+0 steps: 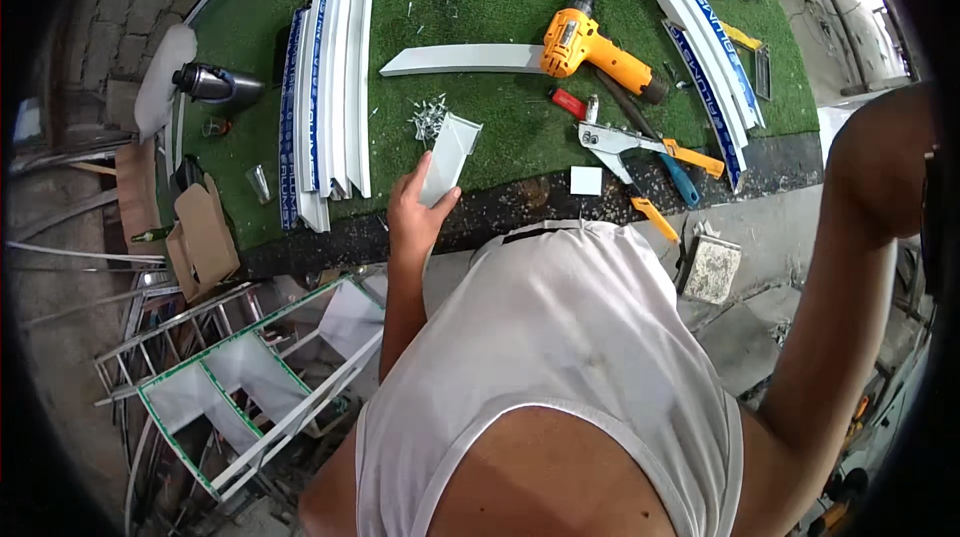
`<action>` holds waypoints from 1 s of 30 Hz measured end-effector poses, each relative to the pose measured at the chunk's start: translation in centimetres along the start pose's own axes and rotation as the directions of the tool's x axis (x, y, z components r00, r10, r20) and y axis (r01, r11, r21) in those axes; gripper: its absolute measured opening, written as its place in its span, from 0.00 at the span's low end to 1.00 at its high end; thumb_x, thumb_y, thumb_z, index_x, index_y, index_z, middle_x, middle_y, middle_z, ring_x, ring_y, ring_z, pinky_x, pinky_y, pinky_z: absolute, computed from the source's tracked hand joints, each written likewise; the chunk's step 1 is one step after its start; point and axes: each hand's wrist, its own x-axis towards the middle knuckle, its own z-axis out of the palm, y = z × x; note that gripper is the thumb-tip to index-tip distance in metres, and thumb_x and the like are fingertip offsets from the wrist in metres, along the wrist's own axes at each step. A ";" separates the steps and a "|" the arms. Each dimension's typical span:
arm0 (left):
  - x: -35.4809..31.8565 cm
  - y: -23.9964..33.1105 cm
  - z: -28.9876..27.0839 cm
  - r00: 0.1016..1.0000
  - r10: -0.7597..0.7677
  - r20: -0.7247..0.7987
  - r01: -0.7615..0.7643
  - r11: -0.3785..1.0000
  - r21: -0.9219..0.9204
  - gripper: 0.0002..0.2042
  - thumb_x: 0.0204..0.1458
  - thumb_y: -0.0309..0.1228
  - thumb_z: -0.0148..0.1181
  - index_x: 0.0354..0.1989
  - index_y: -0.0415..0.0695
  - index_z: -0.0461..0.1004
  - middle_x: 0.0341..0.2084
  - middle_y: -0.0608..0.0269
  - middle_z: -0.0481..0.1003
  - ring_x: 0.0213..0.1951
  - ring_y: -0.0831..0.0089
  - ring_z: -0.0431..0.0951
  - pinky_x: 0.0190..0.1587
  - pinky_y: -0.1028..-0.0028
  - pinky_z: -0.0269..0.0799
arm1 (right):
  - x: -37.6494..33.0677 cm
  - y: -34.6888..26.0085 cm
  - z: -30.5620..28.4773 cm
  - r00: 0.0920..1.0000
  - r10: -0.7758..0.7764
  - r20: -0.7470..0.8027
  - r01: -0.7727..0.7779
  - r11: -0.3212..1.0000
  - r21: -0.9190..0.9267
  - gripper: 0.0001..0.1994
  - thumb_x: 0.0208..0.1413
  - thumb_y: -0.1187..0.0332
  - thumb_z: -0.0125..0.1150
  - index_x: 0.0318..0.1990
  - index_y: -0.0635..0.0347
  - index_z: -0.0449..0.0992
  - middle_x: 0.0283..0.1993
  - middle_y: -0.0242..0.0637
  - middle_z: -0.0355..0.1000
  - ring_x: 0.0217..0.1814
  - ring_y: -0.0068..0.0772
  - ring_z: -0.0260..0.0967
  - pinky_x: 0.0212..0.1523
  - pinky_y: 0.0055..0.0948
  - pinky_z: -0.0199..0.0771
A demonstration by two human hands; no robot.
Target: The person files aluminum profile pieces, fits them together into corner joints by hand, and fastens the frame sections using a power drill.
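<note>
The green-topped bench (460,2) spreads out around the yellow drill (568,42). Well to the drill's left lie long white profiles (358,77), running away from the person. The right hand (885,162) is raised well to the drill's right and nearer the person, in the dim rim of the view; I cannot tell whether its grip holds anything. The left hand (415,217), left of the drill and nearer the person, has its grip narrowed on the near end of a short white profile (448,162), thumb on the drill's side. This piece extends straight out from that grip, its long axis leaning slightly drillward; the right hand is well apart from it. Small metal fasteners (428,119) lie just beside its far end, left of the drill.
</note>
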 end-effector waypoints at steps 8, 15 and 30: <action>-0.6 -0.8 0.4 0.998 0.044 -0.045 -0.045 0.999 -0.030 0.29 0.41 0.34 0.67 0.56 0.46 0.69 0.36 0.52 0.74 0.36 0.57 0.73 0.40 0.66 0.70 | -1.9 1.4 2.2 0.962 0.274 0.000 -0.273 0.960 -0.060 0.20 0.41 0.67 0.69 0.44 0.64 0.75 0.41 0.40 0.73 0.39 0.28 0.68 0.44 0.20 0.68; -1.0 -1.1 1.1 0.999 0.023 0.042 -0.022 1.000 -0.012 0.32 0.38 0.34 0.70 0.57 0.47 0.69 0.32 0.52 0.73 0.32 0.56 0.73 0.38 0.65 0.70 | 4.1 3.6 -4.2 0.985 0.131 -0.113 -0.157 0.951 -0.267 0.24 0.39 0.66 0.70 0.46 0.65 0.74 0.44 0.41 0.72 0.43 0.29 0.67 0.48 0.21 0.66; 0.7 -3.4 2.4 0.996 0.009 -0.089 -0.023 0.988 -0.156 0.33 0.37 0.29 0.70 0.56 0.42 0.68 0.36 0.48 0.76 0.31 0.58 0.75 0.33 0.65 0.72 | -0.6 2.6 0.4 0.918 0.310 -0.245 -0.377 0.875 -0.303 0.27 0.37 0.64 0.71 0.47 0.65 0.73 0.47 0.42 0.71 0.47 0.31 0.67 0.53 0.22 0.65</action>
